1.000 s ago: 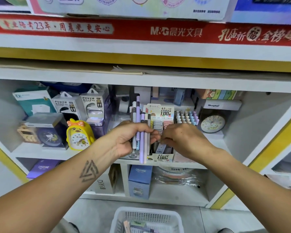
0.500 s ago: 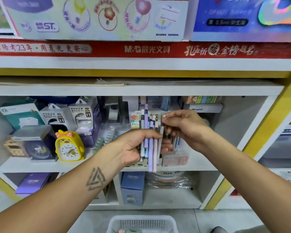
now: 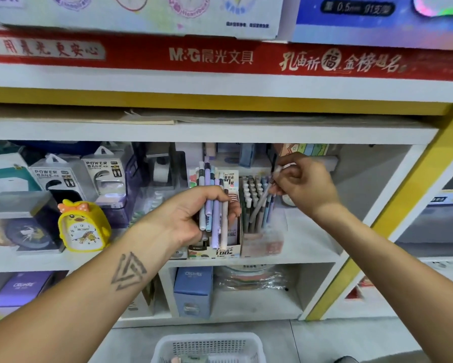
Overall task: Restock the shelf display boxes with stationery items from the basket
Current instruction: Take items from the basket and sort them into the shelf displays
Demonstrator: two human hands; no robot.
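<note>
On the middle shelf (image 3: 312, 247), two display boxes stand side by side: the left box (image 3: 228, 251) and, touching it on the right, the pen box (image 3: 262, 244) full of upright pens. The left hand (image 3: 191, 213) holds a bundle of pens (image 3: 215, 213) in front of the left box. The right hand (image 3: 301, 187) holds one pen (image 3: 259, 205) slanted over the pen box. A clock (image 3: 82, 226) stands well to the left, with power bank packs (image 3: 63, 176) behind it. The basket (image 3: 209, 347) sits on the floor below, between the arms.

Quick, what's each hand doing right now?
Left hand: grips a bunch of pastel purple, blue and white pens.
Right hand: pinches one pale grey pen over the pink display box.
</note>
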